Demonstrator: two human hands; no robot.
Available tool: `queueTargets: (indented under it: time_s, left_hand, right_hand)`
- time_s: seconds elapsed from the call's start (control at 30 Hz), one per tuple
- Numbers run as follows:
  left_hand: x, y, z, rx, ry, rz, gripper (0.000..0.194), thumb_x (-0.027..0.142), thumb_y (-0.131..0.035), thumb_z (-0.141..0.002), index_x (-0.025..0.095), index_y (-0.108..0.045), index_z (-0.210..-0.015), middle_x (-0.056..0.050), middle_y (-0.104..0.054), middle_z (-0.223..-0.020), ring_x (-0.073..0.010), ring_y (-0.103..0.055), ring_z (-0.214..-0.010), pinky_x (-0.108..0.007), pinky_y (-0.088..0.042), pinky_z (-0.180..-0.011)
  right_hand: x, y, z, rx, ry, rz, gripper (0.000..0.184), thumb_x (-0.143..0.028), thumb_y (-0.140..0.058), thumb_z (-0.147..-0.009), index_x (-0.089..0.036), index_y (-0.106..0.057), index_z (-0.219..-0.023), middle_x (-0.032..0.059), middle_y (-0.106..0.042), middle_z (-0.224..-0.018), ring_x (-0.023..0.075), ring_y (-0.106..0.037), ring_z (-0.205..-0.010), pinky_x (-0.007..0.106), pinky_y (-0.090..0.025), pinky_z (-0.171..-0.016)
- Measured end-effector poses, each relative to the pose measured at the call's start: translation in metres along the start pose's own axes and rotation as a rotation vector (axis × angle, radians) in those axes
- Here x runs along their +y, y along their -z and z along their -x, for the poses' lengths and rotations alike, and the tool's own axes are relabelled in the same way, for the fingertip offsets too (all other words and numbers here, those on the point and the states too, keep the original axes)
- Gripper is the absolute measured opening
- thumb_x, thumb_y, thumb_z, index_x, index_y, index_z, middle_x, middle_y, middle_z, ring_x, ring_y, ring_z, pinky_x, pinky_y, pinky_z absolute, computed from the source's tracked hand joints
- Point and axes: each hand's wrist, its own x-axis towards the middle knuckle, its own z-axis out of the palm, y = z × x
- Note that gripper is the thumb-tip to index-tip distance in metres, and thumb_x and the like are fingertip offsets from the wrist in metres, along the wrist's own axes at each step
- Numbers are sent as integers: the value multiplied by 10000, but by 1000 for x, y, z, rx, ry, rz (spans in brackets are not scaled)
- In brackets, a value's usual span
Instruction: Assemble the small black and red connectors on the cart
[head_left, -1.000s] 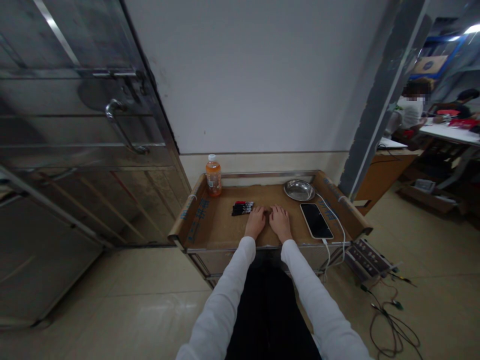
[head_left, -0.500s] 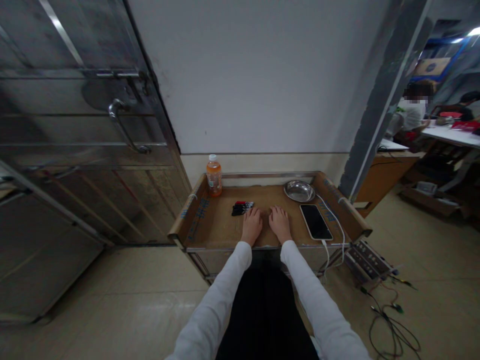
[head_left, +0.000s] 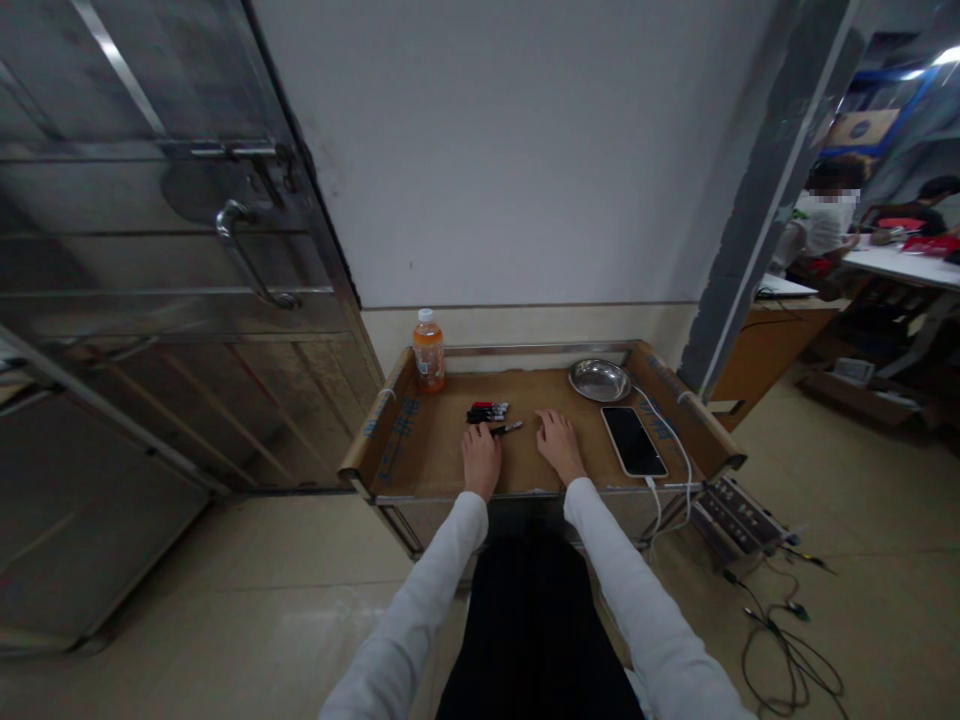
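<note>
My left hand (head_left: 481,460) is low over the cardboard, with its fingers closed on one end of a black marker pen (head_left: 507,428). The pen's light-coloured end points right, toward my other hand. Just beyond my left fingertips lies a small bunch of pens (head_left: 486,411), black ones and a red one, side by side. My right hand (head_left: 558,445) rests palm down on the cardboard with its fingers stretched out, holding nothing. To its right are a phone (head_left: 634,441) with a dark screen and a shiny round metal dish (head_left: 599,380).
Cardboard (head_left: 442,460) with raised sides lines the cart top. An orange drink bottle (head_left: 429,352) stands in its far left corner. A white cable (head_left: 684,455) runs past the phone. On the floor at right are an electrical box (head_left: 742,520) and loose cords (head_left: 784,640).
My left hand has shifted left, and one black pen now lies apart from the bunch at its fingers. My right hand has stayed almost in place.
</note>
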Motion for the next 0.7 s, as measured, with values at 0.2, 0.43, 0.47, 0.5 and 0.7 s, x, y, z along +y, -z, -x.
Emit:
queueTargets:
  time_s: [0.2, 0.43, 0.47, 0.5, 0.7]
  left_hand:
    - [21, -17, -20, -51, -148, 344, 141, 173, -508, -864, 166, -516, -1005, -88, -553, -1042, -211, -538, -1003, -377, -417, -911]
    - [57, -18, -50, 12, -329, 799, 299, 93, -528, -812, 186, -470, -1090, -75, -527, -1047, -172, -529, -955, -360, -451, -890]
    - [59, -17, -52, 10, -350, 830, 302, 91, -528, -809, 192, -474, -1088, -71, -526, -1043, -168, -532, -940, -356, -460, -880]
    - [60, -16, -54, 10, -367, 852, 297, 88, -530, -806, 197, -482, -1078, -67, -528, -1039, -165, -535, -931, -353, -467, -872]
    - [47, -8, -62, 56, -340, 912, 201, 90, -592, -776, 200, -565, -943, -50, -562, -969, -165, -573, -868, -366, -502, -826]
  right_hand:
    - [3, 0, -3, -30, 49, -39, 348, -119, -401, -856, -174, -575, -1152, 97, -603, -1124, 209, -506, -1059, 318, -358, -909]
    - [9, -6, -6, 31, -53, 11, 230, -158, -413, -887, -125, -570, -1052, 124, -608, -1041, 220, -513, -983, 320, -362, -863]
    - [9, -7, -7, 37, -62, 5, 226, -168, -409, -895, -128, -567, -1052, 123, -609, -1038, 220, -514, -980, 321, -361, -860]
    - [10, -7, -7, 44, -68, 0, 227, -178, -403, -902, -133, -565, -1054, 121, -610, -1036, 221, -515, -978, 322, -361, -857]
    - [16, -8, -7, 87, -67, -55, 239, -169, -422, -901, -154, -572, -1086, 105, -600, -1048, 217, -504, -990, 314, -358, -844]
